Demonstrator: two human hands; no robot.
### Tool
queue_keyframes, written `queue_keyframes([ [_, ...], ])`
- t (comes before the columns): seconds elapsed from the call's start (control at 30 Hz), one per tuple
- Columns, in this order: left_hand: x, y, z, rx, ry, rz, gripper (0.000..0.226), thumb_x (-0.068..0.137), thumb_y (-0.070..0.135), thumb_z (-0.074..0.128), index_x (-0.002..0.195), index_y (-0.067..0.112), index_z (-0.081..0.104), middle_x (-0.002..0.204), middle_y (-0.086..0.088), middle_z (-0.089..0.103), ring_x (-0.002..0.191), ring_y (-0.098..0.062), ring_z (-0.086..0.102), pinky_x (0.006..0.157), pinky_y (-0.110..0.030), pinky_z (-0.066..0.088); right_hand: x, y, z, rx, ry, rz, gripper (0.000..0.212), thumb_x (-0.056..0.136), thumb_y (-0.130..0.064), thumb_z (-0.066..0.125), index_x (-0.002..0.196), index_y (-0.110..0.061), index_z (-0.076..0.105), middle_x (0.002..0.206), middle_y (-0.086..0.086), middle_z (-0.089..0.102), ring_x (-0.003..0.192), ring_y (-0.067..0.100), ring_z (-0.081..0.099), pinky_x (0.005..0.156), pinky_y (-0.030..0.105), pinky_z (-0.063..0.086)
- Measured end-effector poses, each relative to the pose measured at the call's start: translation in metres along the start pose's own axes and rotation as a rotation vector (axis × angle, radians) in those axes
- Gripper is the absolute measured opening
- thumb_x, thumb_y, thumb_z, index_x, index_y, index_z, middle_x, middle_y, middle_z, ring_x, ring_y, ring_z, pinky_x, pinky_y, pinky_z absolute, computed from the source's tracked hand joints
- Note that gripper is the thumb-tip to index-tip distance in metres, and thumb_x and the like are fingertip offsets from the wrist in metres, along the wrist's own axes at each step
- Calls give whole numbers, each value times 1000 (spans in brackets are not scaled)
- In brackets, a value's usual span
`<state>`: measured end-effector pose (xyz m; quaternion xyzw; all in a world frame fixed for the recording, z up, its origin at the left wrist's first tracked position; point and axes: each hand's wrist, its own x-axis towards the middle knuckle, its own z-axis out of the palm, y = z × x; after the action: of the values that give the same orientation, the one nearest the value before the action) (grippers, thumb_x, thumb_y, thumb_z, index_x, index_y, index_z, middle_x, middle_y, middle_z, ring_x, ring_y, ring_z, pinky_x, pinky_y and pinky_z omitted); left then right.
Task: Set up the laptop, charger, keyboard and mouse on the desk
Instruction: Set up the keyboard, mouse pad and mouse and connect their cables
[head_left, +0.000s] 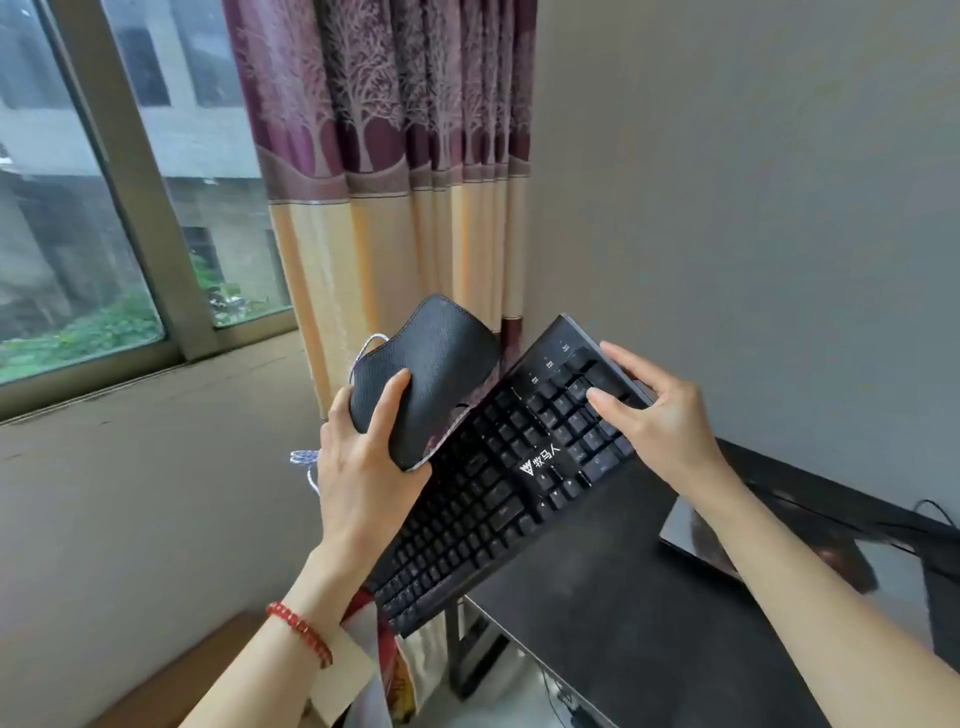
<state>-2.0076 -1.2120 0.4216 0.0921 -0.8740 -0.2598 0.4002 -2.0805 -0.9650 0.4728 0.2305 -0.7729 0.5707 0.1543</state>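
A black keyboard (498, 483) is held tilted in the air over the left end of the dark desk (613, 597). My right hand (654, 415) grips its far upper end, thumb on the keys. My left hand (363, 462) holds the keyboard's left edge together with a bent black mouse pad (431, 364), thumb curled over the pad. A blue-white braided cable (311, 462) hangs behind my left hand. A closed glossy laptop (691, 525) lies on the desk at the right, partly hidden by my right forearm.
A grey wall runs behind the desk. A purple and cream curtain (395, 171) hangs in the corner beside a window (78, 234). A bag with paper (374, 670) sits below the keyboard by the desk's leg. A thin black cable (935, 512) lies at the desk's right edge.
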Motion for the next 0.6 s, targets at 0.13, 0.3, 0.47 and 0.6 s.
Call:
queue_keyframes([
  [0.13, -20, 69, 48, -45, -104, 41, 92, 61, 20, 79, 132, 48, 27, 141, -14, 30, 120, -34, 37, 94, -47, 41, -40, 33, -98, 38, 166, 122, 46, 77, -16, 72, 120, -26, 60, 101, -35, 58, 93, -23, 55, 74, -4, 40],
  [0.3, -70, 159, 118, -87, -271, 127, 93, 61, 20, 77, 134, 46, 27, 141, -16, 29, 118, -36, 38, 95, -47, 41, -112, 88, -211, 24, 356, 305, 43, 77, -18, 72, 118, -23, 62, 113, -14, 66, 104, -3, 61, 88, 17, 49],
  [0.47, -115, 218, 173, -99, -412, 198, 89, 64, 20, 75, 134, 44, 26, 140, -15, 29, 117, -36, 38, 94, -50, 44, -186, 137, -279, 94, 613, 504, 42, 79, -7, 69, 117, -23, 62, 100, -19, 68, 89, -9, 63, 72, 11, 51],
  [0.6, -138, 247, 214, -107, -500, 220, 87, 65, 22, 73, 134, 44, 25, 140, -15, 29, 117, -36, 38, 93, -52, 44, -236, 177, -302, 135, 832, 660, 42, 80, -8, 68, 120, -21, 60, 105, -11, 65, 92, -3, 62, 76, 14, 49],
])
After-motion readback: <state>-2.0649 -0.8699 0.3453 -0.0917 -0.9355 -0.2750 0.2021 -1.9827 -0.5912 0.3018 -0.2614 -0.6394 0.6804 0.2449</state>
